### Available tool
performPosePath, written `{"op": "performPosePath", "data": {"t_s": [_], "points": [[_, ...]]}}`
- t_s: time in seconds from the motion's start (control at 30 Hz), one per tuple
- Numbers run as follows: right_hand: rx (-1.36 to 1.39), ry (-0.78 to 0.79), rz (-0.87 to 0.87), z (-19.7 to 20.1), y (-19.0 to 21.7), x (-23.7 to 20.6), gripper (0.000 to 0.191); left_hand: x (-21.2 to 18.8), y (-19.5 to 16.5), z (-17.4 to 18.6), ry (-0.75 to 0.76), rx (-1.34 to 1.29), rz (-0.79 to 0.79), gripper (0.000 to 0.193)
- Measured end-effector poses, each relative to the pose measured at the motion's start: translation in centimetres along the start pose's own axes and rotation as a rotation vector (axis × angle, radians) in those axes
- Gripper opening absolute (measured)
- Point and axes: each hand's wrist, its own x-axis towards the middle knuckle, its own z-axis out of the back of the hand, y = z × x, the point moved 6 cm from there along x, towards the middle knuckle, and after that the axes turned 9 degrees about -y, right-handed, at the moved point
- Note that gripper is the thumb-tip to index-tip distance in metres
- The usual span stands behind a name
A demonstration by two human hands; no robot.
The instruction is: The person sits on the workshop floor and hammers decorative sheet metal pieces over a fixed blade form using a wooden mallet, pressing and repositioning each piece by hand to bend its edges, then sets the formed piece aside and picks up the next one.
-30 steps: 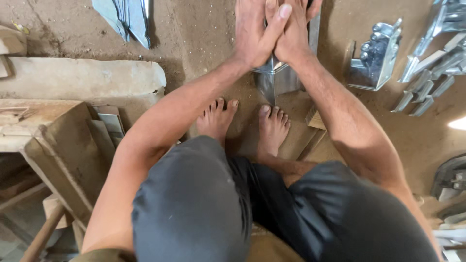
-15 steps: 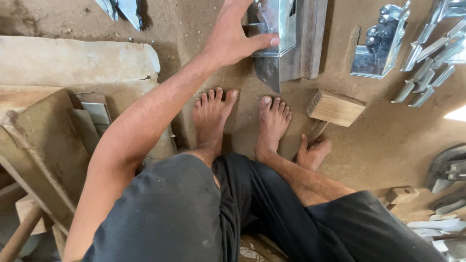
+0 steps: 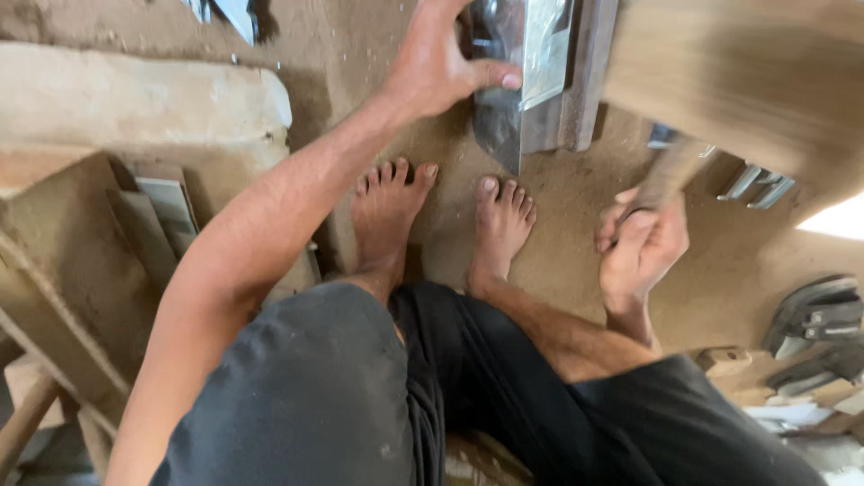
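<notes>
— Start at the left edge. What lies there?

— A pale, dusty slab (image 3: 135, 99) along the top left, with rough wooden boards (image 3: 63, 270) and thin flat plates (image 3: 166, 211) leaning below it. All of it is coated in brown dust.

— And the left hand?

— The left hand (image 3: 436, 67) reaches forward, arm stretched almost straight from the lower left up to the top centre. Its fingers are curled round a shiny folded sheet-metal piece (image 3: 517, 63), the thumb pressed flat across its front face. So it is closed on the metal, which stands on the dirt floor (image 3: 558, 234) just beyond the toes.

— What is the metal like?

— Bright and reflective on top, with a darker grey panel coming to a point below, set against a dull upright strip at its right.

— Further right?

— Two bare feet (image 3: 441, 216) side by side on the packed earth, knees in dark trousers below. Then the right hand (image 3: 639, 243), raised with the wrist bent, fist wrapped tight round a wooden handle (image 3: 666, 175). The handle runs up to a big wooden mallet head (image 3: 747, 81), blurred, filling the top right.

— And at the far right?

— Small metal strips (image 3: 756, 184) behind the mallet, and more curved grey metal parts (image 3: 814, 319) stacked by the right edge.
</notes>
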Motion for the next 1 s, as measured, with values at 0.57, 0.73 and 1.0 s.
{"op": "performPosePath", "data": {"t_s": [0.57,0.73,1.0], "points": [[-0.027,-0.056,-0.139,-0.7,-1.7,4.5,0.052,0.1,-2.5,0.8,-0.065,-0.005,-0.161,0.108],[-0.305,0.003,0.222,-1.9,0.9,6.2,0.042,0.1,-0.1,0.3,-0.023,0.038,-0.045,0.110],[0.110,-0.100,-0.122,0.0,-2.5,4.6,0.043,0.5,-3.8,-1.1,-0.142,-0.016,0.212,0.120]]}}
